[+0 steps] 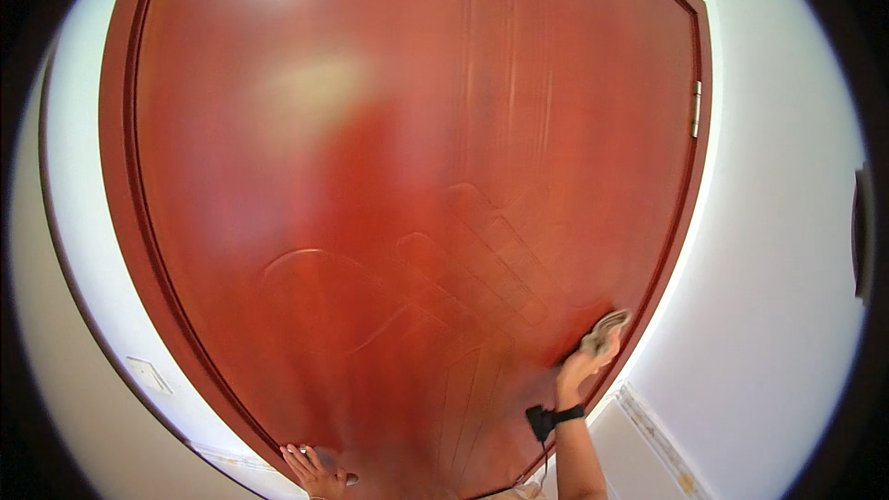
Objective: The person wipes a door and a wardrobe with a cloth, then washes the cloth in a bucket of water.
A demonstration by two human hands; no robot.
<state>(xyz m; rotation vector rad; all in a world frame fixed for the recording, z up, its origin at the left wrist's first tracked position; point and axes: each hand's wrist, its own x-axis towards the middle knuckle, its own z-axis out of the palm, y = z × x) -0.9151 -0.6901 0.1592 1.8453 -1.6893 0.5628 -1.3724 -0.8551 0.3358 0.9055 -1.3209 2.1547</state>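
Note:
A large reddish-brown door (389, 176) with carved curved and straight lines fills most of the head view. Low on its right side, my right hand (582, 368) presses a bunched grey-beige cloth (607, 331) against the surface, close to the hinge-side edge. That hand is closed on the cloth and slightly blurred. A black strap with a small black device (542, 421) circles my right wrist. At the bottom left, my left hand (315, 474) rests with fingers spread at the door's left edge. Beside its thumb shows the end of a door handle (351, 479).
The matching red door frame (118, 130) borders the door, with a metal hinge (696, 109) on its right side. White walls (787, 222) flank it. A wall switch plate (148, 375) sits at the lower left. A patterned trim strip (662, 440) runs along the lower right wall.

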